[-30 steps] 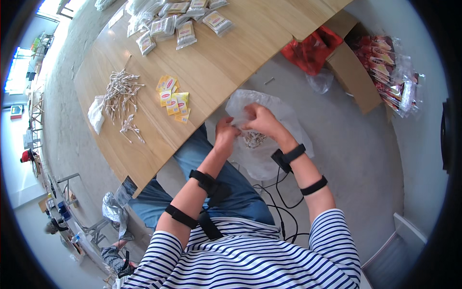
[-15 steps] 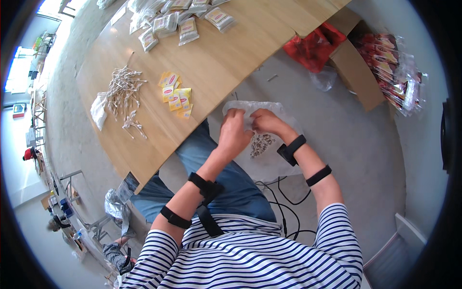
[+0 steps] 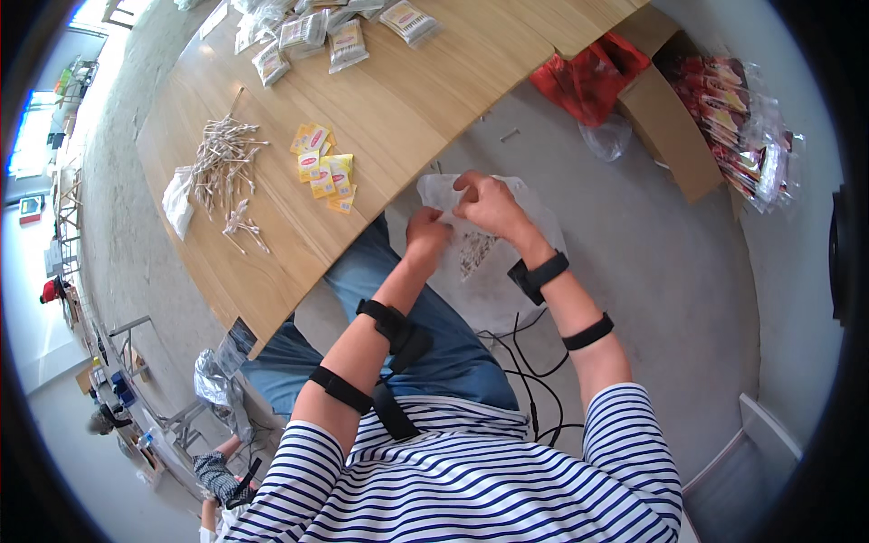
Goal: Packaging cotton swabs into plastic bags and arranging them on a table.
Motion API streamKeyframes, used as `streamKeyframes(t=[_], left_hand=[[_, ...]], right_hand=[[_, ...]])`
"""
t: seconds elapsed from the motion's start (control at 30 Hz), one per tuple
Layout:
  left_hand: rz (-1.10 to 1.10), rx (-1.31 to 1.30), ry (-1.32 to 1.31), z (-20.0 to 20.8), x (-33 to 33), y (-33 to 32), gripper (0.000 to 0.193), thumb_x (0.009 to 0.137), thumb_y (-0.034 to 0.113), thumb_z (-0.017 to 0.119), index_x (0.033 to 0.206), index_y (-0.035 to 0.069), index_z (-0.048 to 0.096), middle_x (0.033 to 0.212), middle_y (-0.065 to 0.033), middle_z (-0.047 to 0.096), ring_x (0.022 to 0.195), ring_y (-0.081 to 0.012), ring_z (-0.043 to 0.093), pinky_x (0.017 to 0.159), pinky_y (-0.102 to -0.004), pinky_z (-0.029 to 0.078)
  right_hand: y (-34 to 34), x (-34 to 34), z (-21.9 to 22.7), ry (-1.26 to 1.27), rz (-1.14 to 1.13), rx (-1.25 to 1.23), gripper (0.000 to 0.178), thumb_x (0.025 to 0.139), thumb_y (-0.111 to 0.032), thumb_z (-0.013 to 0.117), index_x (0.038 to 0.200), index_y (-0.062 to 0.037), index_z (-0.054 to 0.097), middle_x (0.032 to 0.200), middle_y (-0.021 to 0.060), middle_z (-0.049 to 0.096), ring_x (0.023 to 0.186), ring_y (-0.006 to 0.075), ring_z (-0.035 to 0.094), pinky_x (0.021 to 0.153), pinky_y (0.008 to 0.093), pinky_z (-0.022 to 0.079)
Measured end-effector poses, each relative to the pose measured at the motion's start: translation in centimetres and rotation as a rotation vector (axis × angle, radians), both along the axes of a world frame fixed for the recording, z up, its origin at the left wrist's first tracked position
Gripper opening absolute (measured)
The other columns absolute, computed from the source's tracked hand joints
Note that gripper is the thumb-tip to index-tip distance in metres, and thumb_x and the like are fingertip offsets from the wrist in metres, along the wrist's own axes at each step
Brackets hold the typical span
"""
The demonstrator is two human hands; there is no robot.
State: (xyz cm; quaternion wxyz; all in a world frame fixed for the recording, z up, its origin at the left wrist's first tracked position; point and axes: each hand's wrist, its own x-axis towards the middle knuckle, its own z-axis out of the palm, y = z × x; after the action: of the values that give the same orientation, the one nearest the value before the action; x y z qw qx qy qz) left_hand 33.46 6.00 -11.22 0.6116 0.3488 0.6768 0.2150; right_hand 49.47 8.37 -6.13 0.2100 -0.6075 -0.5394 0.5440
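A translucent plastic bag [image 3: 534,262] hangs beyond the table's edge, above the floor, with small brownish-white bits [image 3: 475,253] showing inside it. My right hand [image 3: 491,206] is at the upper part of the bag, its fingers curled and closed on the plastic. Beside the bag's left edge is my left hand [image 3: 428,235], slightly blurred, with bent fingers; whether it grips the plastic is unclear. On the table, left of my hands, lie several yellow-and-white paper cards [image 3: 326,169] and a loose heap of cotton swabs [image 3: 226,163].
Packed bags of cotton swabs [image 3: 348,45] cover the far side of the wooden table [image 3: 389,118]. At right stand an open cardboard box [image 3: 674,136], a red plastic bag [image 3: 593,77] and red packages [image 3: 724,118]. Black cables [image 3: 534,380] trail below the bag. Another person's arm shows lower left.
My hands have moved apart: the left drew down and back toward me, the right shifted up and left over the bag. My view has shifted slightly.
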Motion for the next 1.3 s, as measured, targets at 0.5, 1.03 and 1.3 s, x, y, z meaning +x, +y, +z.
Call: streamKeyframes(t=[0.5, 1.03, 1.3], left_hand=[[0.092, -0.097, -0.364, 0.0, -0.5, -1.1, 0.051, 0.088, 0.014, 0.072, 0.132, -0.003, 0.053, 0.117, -0.0132, 0.066, 0.104, -0.0254, 0.067, 0.088, -0.0405, 0.055], [0.172, -0.216, -0.441, 6.9, -0.1, -3.3, 0.056, 0.096, 0.048, 0.065, 0.127, 0.003, 0.059, 0.1, -0.0026, 0.064, 0.083, -0.0141, 0.059, 0.069, -0.0322, 0.049], [0.22, -0.193, -0.634, 8.3, -0.1, -5.0, 0.045, 0.099, 0.039, 0.063, 0.127, 0.005, 0.06, 0.114, -0.0032, 0.067, 0.097, -0.0116, 0.064, 0.082, -0.0299, 0.053]], right_hand=[[-24.4, 14.3, -13.7, -0.787, 0.421, -0.532, 0.035, 0.083, -0.014, 0.065, 0.116, -0.0032, 0.067, 0.113, 0.0191, 0.07, 0.109, 0.0355, 0.067, 0.095, 0.0445, 0.054], [-6.7, -5.0, -13.7, -0.746, 0.125, -0.02, 0.049, 0.088, -0.021, 0.065, 0.131, -0.0007, 0.052, 0.136, 0.0313, 0.049, 0.128, 0.0498, 0.047, 0.112, 0.0493, 0.039], [-9.0, -3.6, -22.7, -0.323, -0.064, 0.334, 0.035, 0.092, -0.022, 0.061, 0.122, -0.0029, 0.061, 0.119, 0.0201, 0.064, 0.11, 0.0419, 0.057, 0.095, 0.05, 0.045]])
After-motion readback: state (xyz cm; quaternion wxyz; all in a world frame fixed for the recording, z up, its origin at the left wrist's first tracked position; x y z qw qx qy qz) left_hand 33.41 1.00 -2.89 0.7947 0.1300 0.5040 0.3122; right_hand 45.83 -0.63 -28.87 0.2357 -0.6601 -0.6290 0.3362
